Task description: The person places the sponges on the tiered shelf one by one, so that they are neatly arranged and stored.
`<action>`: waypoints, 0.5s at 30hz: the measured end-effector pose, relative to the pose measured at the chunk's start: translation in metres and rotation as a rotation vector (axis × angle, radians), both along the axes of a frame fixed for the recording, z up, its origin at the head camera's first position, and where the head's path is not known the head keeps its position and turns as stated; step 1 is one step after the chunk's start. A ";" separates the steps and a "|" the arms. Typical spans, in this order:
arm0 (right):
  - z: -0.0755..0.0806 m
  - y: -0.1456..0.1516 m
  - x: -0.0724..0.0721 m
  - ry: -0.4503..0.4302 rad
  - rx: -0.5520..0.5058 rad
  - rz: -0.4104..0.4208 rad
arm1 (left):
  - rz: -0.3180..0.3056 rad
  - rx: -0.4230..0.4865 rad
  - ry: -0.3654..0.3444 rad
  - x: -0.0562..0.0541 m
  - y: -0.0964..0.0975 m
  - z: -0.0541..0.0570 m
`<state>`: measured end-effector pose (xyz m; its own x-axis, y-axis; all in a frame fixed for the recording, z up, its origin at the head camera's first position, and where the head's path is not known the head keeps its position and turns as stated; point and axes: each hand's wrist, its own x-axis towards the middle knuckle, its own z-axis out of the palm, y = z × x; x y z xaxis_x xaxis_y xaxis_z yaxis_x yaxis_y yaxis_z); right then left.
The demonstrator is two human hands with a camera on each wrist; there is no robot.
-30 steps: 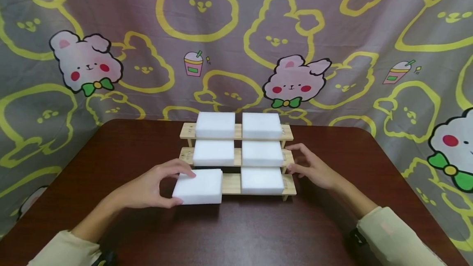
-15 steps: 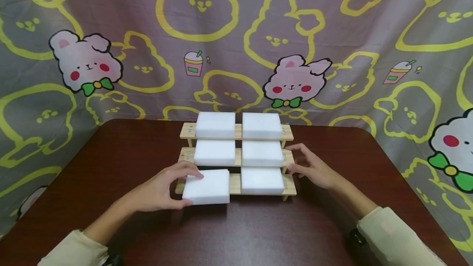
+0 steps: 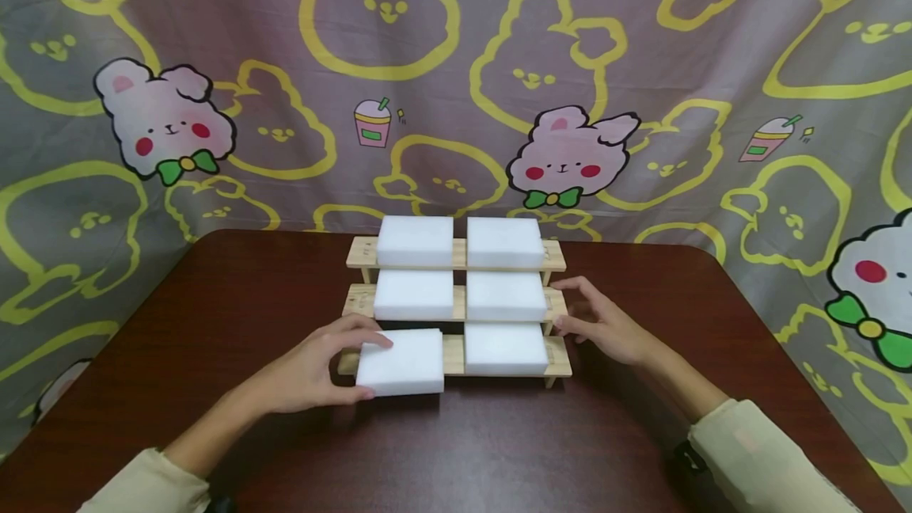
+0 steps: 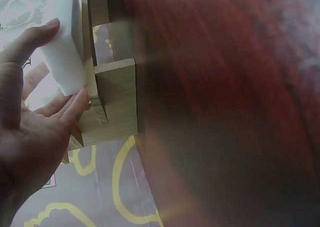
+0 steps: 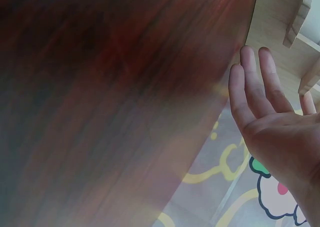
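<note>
A white foam block [image 3: 406, 362] lies at the left of the lowest step of a three-step wooden rack [image 3: 454, 355], its near edge jutting past the step's front. My left hand [image 3: 302, 370] pinches its left end, thumb in front and fingers over the top and back. In the left wrist view, the block [image 4: 65, 52] sits between the thumb and the fingers [image 4: 75, 107], close against the board. Beside the rack's right end, my right hand [image 3: 606, 323] has relaxed, spread fingers around the middle step. The right wrist view shows that hand [image 5: 280, 117] holding nothing.
Another foam block [image 3: 506, 348] lies at the right of the lowest step. The middle step carries two blocks [image 3: 413, 294], and so does the top step [image 3: 504, 241]. The rack stands on a dark wooden table [image 3: 499, 450] before a patterned curtain [image 3: 442, 85].
My left hand has slid the foam block to the right along the lowest step, mostly in the first half second, then slightly more. The right hand has stayed still.
</note>
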<state>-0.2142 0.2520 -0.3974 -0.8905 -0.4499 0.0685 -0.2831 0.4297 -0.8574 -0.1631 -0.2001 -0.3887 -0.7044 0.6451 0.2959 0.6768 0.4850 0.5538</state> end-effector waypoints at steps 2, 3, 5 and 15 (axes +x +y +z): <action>0.000 0.000 0.000 0.004 -0.001 0.001 | 0.015 -0.013 0.005 0.000 0.000 -0.001; 0.000 0.000 0.000 0.005 -0.001 0.001 | 0.021 -0.018 0.009 0.001 0.000 -0.001; 0.000 0.000 0.000 0.006 -0.001 0.001 | 0.031 -0.027 0.017 0.002 -0.001 -0.001; -0.001 0.000 0.000 0.008 0.000 0.000 | 0.067 -0.029 0.031 0.010 -0.004 0.001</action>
<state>-0.2146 0.2521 -0.3984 -0.8900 -0.4496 0.0752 -0.2895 0.4301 -0.8551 -0.1535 -0.2040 -0.3873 -0.7374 0.6053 0.2996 0.6585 0.5458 0.5181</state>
